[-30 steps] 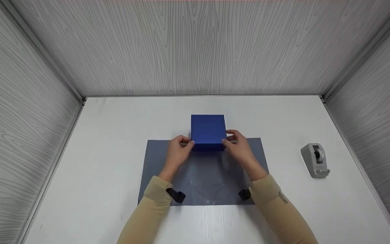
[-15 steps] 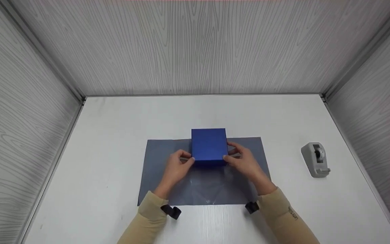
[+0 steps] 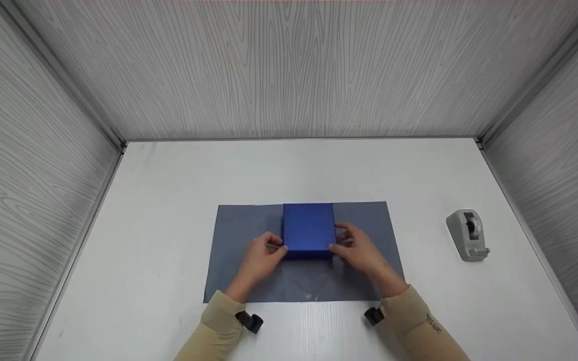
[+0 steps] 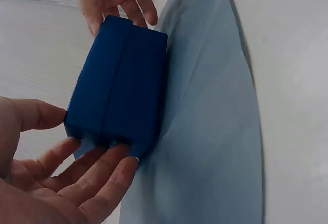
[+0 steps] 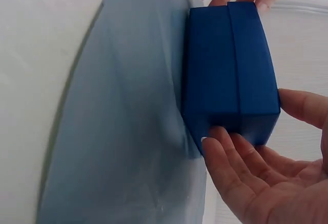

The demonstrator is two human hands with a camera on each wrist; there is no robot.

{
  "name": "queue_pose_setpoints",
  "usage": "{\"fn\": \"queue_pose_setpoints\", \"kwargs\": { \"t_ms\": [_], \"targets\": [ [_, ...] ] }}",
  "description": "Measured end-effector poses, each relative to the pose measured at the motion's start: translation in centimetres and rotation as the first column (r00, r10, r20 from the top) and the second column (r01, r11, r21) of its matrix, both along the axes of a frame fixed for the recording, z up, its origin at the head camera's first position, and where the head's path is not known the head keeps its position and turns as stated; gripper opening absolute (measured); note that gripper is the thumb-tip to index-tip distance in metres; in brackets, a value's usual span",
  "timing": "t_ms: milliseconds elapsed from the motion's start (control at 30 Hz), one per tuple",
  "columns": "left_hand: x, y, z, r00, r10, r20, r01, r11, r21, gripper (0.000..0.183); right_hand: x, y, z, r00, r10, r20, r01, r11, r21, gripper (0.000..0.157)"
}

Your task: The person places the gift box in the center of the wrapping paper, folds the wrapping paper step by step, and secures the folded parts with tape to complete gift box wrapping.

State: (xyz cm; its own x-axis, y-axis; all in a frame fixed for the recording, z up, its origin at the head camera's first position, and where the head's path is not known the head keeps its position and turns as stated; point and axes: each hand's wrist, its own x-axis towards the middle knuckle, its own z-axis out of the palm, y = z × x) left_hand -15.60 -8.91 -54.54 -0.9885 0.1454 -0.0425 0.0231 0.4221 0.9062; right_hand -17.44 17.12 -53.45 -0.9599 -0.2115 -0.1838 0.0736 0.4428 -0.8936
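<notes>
A blue lidded box (image 3: pixel 309 227) sits over the middle of a grey-blue sheet (image 3: pixel 244 230) laid flat on the table. My left hand (image 3: pixel 260 258) holds the box's left side, its thumb at the near corner and the fingers along the side face. On the opposite side my right hand (image 3: pixel 362 253) grips the box in the same way. Both wrist views show the lid seam running along the box (image 4: pixel 118 80). In the right wrist view the fingertips (image 5: pixel 218 144) press the end face of the box (image 5: pixel 225 65), close above the sheet.
A grey tape dispenser (image 3: pixel 468 235) with a roll in it stands to the right on the white table (image 3: pixel 133 240). Wood-grain panels (image 3: pixel 289 70) close off the back and both sides. A small black device is strapped at each cuff.
Both hands have brought the blue box toward me, from the sheet's far edge onto its middle. The sheet and the tape dispenser have stayed where they were.
</notes>
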Motion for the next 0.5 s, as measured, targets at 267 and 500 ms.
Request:
{"fn": "queue_pose_setpoints", "kwargs": {
  "t_ms": [267,500],
  "targets": [
    [-0.2,-1.6,-0.1,0.994,-0.086,-0.062,0.072,0.976,-0.207,0.026,-0.6,2.1,0.2,0.987,0.127,-0.1,-0.099,0.964,0.247,0.043],
    [0.1,-3.1,-1.1,0.977,-0.184,-0.107,0.093,0.821,-0.564,0.046,-1.1,4.3,-0.3,0.951,0.276,-0.139,-0.175,0.852,0.494,0.052]
  ]
}}
